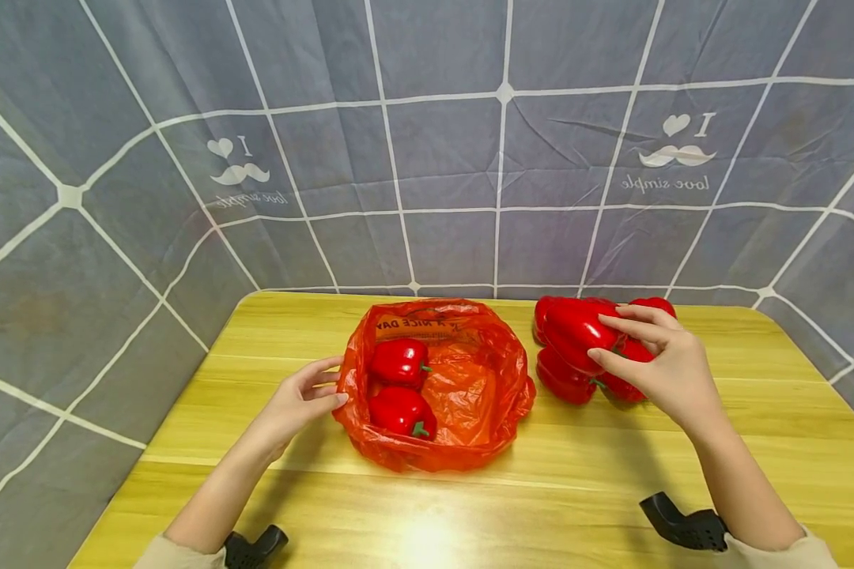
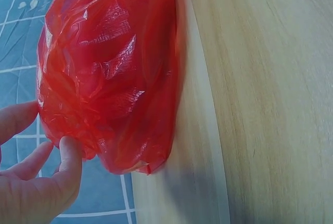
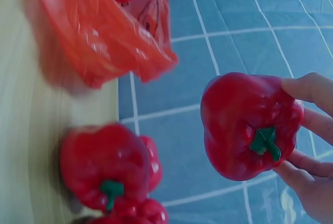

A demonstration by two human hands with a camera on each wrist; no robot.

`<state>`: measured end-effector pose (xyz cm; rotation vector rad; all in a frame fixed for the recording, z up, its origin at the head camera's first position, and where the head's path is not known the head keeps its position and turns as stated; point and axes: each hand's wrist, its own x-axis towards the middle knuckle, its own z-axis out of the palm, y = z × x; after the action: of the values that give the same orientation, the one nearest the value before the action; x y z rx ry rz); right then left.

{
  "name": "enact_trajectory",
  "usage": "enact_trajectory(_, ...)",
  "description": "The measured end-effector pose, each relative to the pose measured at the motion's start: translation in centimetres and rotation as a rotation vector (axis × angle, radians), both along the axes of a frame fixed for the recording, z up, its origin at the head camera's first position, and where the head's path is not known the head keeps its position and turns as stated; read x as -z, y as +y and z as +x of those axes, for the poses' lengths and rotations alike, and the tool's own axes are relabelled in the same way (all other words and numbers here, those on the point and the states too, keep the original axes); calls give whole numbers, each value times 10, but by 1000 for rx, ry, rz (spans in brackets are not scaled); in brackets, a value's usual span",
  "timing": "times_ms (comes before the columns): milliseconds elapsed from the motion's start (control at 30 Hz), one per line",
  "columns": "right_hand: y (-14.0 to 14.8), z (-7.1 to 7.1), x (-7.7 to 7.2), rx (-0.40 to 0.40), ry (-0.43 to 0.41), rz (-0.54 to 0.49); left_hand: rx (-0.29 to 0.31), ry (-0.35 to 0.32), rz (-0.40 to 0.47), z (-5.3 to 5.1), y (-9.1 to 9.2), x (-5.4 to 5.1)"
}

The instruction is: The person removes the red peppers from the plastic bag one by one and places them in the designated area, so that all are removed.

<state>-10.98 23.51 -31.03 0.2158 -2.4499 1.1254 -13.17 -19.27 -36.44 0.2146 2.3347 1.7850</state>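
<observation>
The left hand (image 1: 295, 403), fingers apart, is touching a red bag (image 1: 462, 399), and the right hand (image 1: 672, 359) is clamping its fingers on a pepper (image 1: 572, 332).

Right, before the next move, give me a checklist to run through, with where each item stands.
1. Held pepper secured: ok, gripped between the thumb and fingers of the right hand.
2. Held pepper clear of the other peppers: ok, a gap shows in the right wrist view.
3. Bag mouth: ok, open upward.
4. Room inside: ok, bare plastic right of the rear pepper and front pepper.
5. Left hand at bag: ok, touching its left side.
6. Left hand pinching the plastic: cannot tell.
</observation>
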Motion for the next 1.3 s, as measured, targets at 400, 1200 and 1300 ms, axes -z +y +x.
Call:
enact_trajectory(400,41,10,7,121,-52,-43,-10,-7,-1,0,-1,2)
enact_trajectory(1200,89,12,17,255,-65,-77,-15,-13,1,-1,-1,4)
enact_trajectory(1300,95,14,22,268,-66,-67,-15,-14,0,-1,-1,4)
